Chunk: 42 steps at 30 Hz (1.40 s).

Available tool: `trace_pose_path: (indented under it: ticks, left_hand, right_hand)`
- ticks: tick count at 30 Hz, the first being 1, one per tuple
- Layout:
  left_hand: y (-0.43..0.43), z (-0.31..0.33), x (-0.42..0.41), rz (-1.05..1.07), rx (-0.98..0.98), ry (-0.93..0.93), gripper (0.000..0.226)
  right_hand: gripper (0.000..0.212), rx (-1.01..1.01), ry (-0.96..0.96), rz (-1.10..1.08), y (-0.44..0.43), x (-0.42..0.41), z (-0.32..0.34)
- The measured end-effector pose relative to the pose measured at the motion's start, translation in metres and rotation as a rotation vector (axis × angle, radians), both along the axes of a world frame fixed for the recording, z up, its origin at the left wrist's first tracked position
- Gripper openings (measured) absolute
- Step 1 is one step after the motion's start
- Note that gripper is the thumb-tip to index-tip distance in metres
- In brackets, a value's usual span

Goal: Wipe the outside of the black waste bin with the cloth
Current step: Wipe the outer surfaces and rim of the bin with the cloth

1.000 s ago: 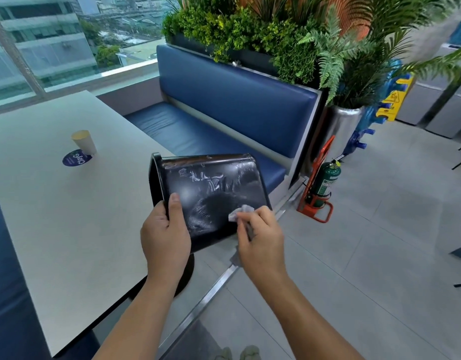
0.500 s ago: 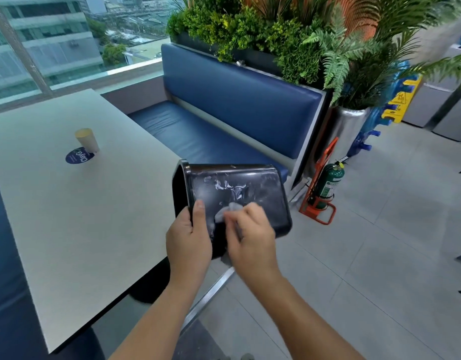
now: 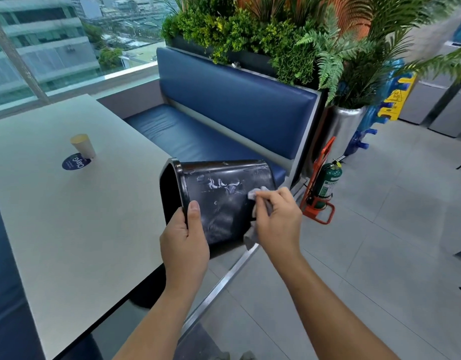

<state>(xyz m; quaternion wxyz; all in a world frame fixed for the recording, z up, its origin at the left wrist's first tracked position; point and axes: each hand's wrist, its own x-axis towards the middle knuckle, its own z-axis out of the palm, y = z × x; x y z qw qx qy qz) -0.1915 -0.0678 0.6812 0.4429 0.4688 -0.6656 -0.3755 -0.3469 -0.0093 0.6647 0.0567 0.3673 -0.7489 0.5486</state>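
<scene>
The black waste bin (image 3: 221, 203) is held in the air on its side, its open mouth facing left toward the table. White smears streak its upper wall. My left hand (image 3: 184, 237) grips the bin at its rim, thumb on the outer wall. My right hand (image 3: 276, 219) is closed on a pale grey cloth (image 3: 255, 193) and presses it against the bin's outer wall near the right end. A corner of the cloth hangs below that hand.
A light grey table (image 3: 76, 219) is at the left with a paper cup (image 3: 83, 145) on a round blue sticker. A blue bench (image 3: 224, 118) with plants above it stands behind. A green fire extinguisher (image 3: 326, 183) in an orange stand is on the tiled floor to the right.
My right hand has slid the cloth to the right along the bin's wall, from beside my left thumb to the far end. The bin stays in my left hand.
</scene>
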Motion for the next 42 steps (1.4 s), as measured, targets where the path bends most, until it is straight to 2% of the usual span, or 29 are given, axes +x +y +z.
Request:
trace_pose_path:
  ticks: [6, 9, 11, 16, 22, 28, 32, 34, 39, 42]
  left_hand:
    - [0.005, -0.003, -0.004, -0.066, -0.036, -0.034, 0.051]
    - [0.010, -0.009, -0.004, -0.103, -0.076, -0.079, 0.057]
    - [0.009, -0.008, -0.006, -0.116, -0.096, -0.077, 0.055]
    - [-0.005, 0.005, -0.011, -0.074, -0.091, -0.075, 0.054]
    - [-0.004, 0.010, -0.004, -0.077, -0.068, -0.067, 0.052]
    - [-0.008, 0.007, -0.010, -0.065, -0.053, -0.080, 0.052]
    - [-0.014, 0.010, 0.002, -0.041, -0.037, -0.074, 0.051]
    - [-0.011, 0.010, 0.000, -0.052, -0.030, -0.079, 0.051]
    - [-0.012, 0.009, -0.010, -0.047, -0.030, -0.061, 0.050]
    - [-0.015, 0.010, -0.009, -0.050, -0.033, -0.058, 0.050]
  right_hand:
    - [0.018, 0.057, -0.039, 0.017, 0.021, 0.035, -0.014]
    - [0.026, 0.013, -0.121, -0.090, 0.014, 0.013, -0.009]
    - [0.025, -0.007, -0.107, -0.115, 0.010, 0.010, -0.001]
    - [0.022, -0.054, 0.020, 0.085, 0.021, 0.050, -0.001]
    - [0.029, -0.014, -0.074, -0.109, 0.014, -0.002, 0.003]
    - [0.021, -0.019, 0.044, 0.096, 0.016, 0.043, -0.001]
    - [0.024, -0.007, -0.075, -0.006, 0.018, 0.009, -0.002]
    - [0.021, 0.031, -0.059, -0.061, 0.011, 0.002, 0.002]
    - [0.021, -0.062, 0.104, 0.154, 0.005, 0.061, 0.008]
    - [0.020, -0.069, 0.119, 0.196, 0.003, 0.065, 0.011]
